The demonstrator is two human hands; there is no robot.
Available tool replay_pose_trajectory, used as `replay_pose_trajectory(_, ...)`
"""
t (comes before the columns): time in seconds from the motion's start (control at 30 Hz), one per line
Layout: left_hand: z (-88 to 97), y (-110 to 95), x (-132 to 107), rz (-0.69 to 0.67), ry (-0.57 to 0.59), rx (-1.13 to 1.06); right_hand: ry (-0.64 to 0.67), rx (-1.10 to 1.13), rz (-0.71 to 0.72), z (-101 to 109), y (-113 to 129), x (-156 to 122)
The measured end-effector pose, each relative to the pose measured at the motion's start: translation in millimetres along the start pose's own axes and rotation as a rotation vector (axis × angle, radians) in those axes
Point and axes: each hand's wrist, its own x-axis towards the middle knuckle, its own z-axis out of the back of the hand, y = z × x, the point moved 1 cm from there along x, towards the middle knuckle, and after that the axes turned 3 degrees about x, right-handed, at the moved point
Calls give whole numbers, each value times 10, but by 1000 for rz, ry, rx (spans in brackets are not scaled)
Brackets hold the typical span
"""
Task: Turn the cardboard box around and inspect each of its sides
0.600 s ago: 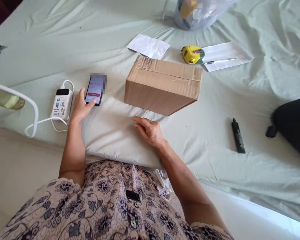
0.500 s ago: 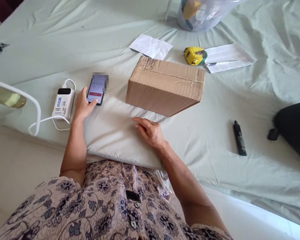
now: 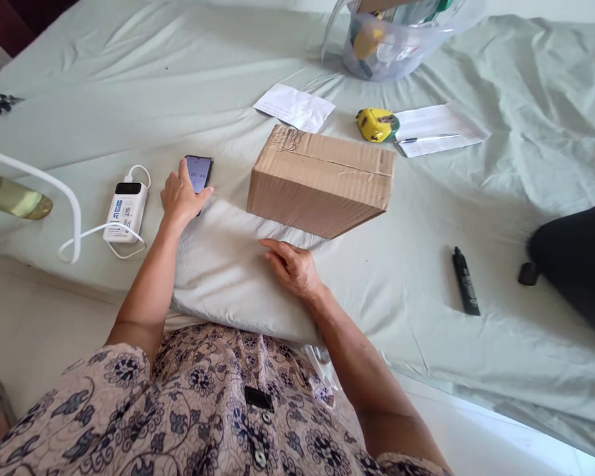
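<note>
My left hand lies over the lower part of a black phone whose screen is lit, fingers spread across it. The phone rests at the far left corner of a pale pillow on the bed. My right hand rests flat on that pillow, fingers stretched out, just in front of a closed brown cardboard box. The box leans on the pillow's far edge and touches neither hand.
A white power bank with its white cable lies left of the phone. Behind the box lie a white paper, a yellow tape measure, a sheet with a pen and a plastic tub. A black marker and a dark object lie at right.
My left hand slid forward over the phone, covering more of it, and the screen turned darker. My right hand stayed on the pillow. The view shifted slightly.
</note>
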Motion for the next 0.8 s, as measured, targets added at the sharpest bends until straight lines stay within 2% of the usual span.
replay_pose_trajectory(0.1, -123, -106, 141, 45, -37, 1, 1, -7, 14, 15, -2, 1)
replay_pose_trajectory(0.2, -189, -140, 183, 65, -80, 11, 1, -30, 23, 29, -9, -4)
replay_pose_trajectory(0.57, -168, -190, 94, 101, -130, 79, 12, -58, 38, 33, 6, -4)
replay_pose_trajectory(0.8, -211, -131, 117, 94, -191, 48, 17, -26, -8, 55, -12, -5)
